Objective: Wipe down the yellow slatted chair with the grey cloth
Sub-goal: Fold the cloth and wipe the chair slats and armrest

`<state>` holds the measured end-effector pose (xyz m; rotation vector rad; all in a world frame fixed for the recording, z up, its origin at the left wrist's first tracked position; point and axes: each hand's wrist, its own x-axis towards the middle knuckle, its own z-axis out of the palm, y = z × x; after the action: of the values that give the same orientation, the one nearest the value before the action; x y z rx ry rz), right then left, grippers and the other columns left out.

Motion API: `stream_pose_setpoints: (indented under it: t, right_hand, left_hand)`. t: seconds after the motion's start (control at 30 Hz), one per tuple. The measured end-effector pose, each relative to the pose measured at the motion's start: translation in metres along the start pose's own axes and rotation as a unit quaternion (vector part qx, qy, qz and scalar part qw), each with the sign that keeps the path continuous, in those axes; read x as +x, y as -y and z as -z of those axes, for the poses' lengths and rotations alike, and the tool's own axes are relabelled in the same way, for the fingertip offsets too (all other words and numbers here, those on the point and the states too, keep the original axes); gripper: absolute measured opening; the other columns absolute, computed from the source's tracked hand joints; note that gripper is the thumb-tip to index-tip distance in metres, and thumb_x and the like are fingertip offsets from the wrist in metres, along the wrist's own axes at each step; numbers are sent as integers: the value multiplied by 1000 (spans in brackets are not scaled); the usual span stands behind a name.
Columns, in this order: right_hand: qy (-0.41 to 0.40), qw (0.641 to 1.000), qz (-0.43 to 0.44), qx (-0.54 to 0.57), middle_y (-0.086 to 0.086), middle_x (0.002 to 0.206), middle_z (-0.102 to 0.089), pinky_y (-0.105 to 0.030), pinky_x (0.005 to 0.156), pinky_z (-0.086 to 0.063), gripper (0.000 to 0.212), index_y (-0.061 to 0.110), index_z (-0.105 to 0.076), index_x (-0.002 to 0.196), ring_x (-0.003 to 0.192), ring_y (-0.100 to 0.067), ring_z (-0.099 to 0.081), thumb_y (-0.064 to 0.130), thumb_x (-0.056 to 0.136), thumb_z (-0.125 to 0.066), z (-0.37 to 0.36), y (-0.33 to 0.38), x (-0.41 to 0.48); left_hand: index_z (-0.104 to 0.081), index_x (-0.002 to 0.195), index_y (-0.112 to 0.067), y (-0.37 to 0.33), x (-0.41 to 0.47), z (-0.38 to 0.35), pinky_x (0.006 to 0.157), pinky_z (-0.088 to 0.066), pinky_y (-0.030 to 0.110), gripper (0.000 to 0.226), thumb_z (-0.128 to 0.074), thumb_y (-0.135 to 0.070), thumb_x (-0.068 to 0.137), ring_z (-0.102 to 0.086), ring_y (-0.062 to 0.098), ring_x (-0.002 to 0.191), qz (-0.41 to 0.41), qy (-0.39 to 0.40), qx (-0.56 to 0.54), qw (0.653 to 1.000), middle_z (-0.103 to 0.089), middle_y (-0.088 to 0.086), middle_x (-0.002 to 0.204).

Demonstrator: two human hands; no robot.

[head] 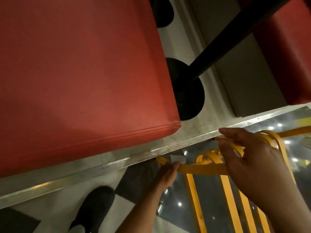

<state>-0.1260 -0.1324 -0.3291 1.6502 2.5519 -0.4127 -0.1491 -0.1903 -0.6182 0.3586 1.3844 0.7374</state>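
Note:
The yellow slatted chair [225,187] fills the lower right, its curved top rail running across and its slats dropping toward the bottom edge. My left hand [166,174] presses the grey cloth [176,159] against the left end of the top rail; only a small bunched part of the cloth shows above my fingers. My right hand [252,158] grips the curved yellow rails at the chair's upper right, fingers wrapped over them.
A red padded bench seat [75,73] fills the upper left, another red cushion [289,52] sits at the upper right. A black table post with a round base [188,95] stands between them. A metal floor strip [134,158] crosses diagonally. My dark shoe [96,207] is at the bottom.

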Motion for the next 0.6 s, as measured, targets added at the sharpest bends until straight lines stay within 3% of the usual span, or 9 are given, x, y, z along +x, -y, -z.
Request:
stream_pose_setpoints:
  t: [0.07,0.17,0.27,0.33,0.47,0.53,0.6]
  right_hand:
    - [20,999,-24,-16,-2,119,-70,-34,79,-44,39,33,-63,131,97,-27,-68,38,93,-61,14,-1,-11]
    - [22,998,-55,-29,-7,116,-72,-35,79,-44,38,30,-64,131,95,-31,-70,38,93,-66,40,-7,-27]
    - [24,995,-86,-47,-11,111,-74,-40,81,-51,43,25,-65,131,102,-35,-69,38,91,-71,70,-16,-43]
    - [13,994,-100,-45,-9,122,-72,-44,89,-52,44,25,-65,132,109,-35,-67,37,90,-73,90,-24,-55]
    - [7,993,-117,-14,-2,131,-68,-40,93,-50,44,29,-64,133,115,-27,-66,41,92,-69,125,-46,-81]
    - [11,991,-133,-10,0,131,-67,-39,91,-51,44,29,-61,135,115,-23,-65,45,94,-65,141,-59,-95]
    - [23,990,-142,-13,2,134,-66,-39,93,-52,44,30,-59,137,118,-21,-63,46,96,-62,148,-67,-104]
  left_hand:
    - [-64,120,-29,-14,-34,-12,99,-46,30,46,-37,-62,103,-60,23,124,-15,6,-26,1000,-67,5,127]
    - [-57,142,-28,-49,-88,-22,93,-38,20,50,-38,-57,106,-55,10,125,-66,4,-68,995,-61,-6,133]
    - [-58,139,-34,-88,-136,-30,81,-39,13,47,-36,-59,106,-56,-4,103,-102,-1,-68,992,-60,-17,119]
    - [-58,138,-36,-110,-158,-37,84,-39,16,47,-34,-60,106,-54,-12,93,-120,-8,-60,991,-60,-17,116]
    - [-57,142,-25,-160,-194,-40,103,-40,32,59,-30,-62,105,-57,19,121,-119,-17,56,991,-63,4,137]
    - [-57,145,-20,-184,-207,-44,114,-34,35,60,-30,-57,107,-50,26,138,-147,-25,149,978,-56,11,148]
    - [-57,145,-17,-195,-211,-43,114,-34,34,62,-30,-57,107,-47,29,141,-147,-35,215,965,-54,13,151]
